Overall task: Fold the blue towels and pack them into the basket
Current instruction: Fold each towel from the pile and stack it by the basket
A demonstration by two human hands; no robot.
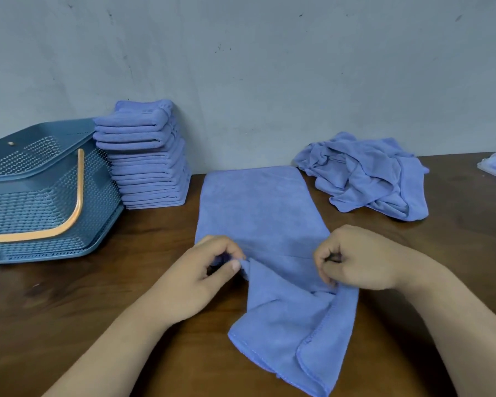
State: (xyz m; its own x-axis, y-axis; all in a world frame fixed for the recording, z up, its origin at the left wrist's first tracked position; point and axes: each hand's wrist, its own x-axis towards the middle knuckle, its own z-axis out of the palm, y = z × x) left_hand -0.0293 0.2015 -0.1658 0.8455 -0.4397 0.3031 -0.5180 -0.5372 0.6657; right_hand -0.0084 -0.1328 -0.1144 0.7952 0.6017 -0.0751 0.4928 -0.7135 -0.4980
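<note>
1. Towel lies lengthwise on the counter before us, its far half flat and its near half rumpled toward the counter's near edge.
2. Our left hand and right hand each pinch a side edge about midway along it, fingers curled tight on the cloth.
3. We judge a fold is in hand (a crosswise one, it seems). The next move calls for bringing the near half over the far half, matching corners, then smoothing.
4. A folded stack stands just beside the basket on our left, and an unfolded pile waits on the right, so packing looks some way off.
</note>
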